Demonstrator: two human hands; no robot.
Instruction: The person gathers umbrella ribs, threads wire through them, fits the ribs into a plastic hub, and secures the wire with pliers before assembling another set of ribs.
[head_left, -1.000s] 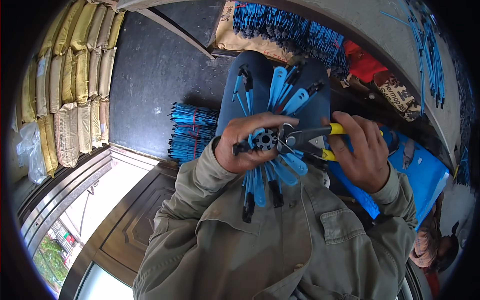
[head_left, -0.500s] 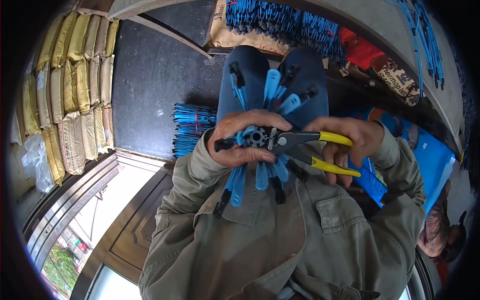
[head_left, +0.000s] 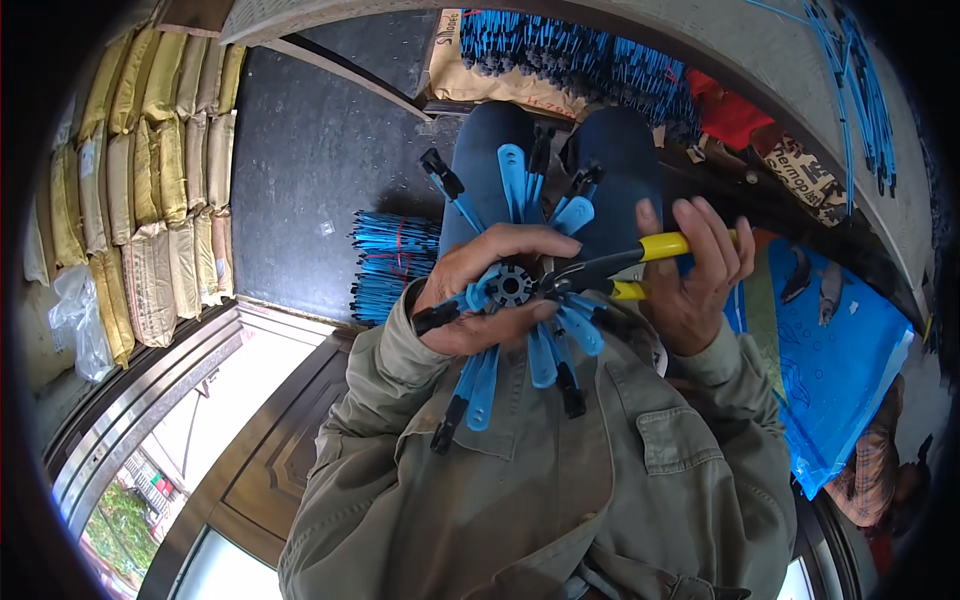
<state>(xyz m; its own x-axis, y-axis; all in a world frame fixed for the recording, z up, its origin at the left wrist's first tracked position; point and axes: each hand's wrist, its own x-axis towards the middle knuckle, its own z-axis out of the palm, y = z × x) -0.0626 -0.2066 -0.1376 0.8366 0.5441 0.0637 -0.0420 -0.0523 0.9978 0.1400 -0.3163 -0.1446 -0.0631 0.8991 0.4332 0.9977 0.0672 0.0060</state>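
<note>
- Between the knees and the shirt front: one spoked assembly, black slotted hub, blue strips with black ends radiating outward.
- Left hand: closed around the assembly, thumb and fingers to either side of the hub.
- Pliers, one pair, yellow-handled: head at the hub's right edge, near the left thumb; whether the jaws bite on anything, cannot tell.
- Right hand: clasped on the pliers' handles.
- On the dark floor, left of the knees: blue-and-black bundle, red tie.
- At far left: stacked sacks, yellow and tan; clear plastic bag against the lower ones.
- At right: blue sheet, partly overlapped by the sleeve.
</note>
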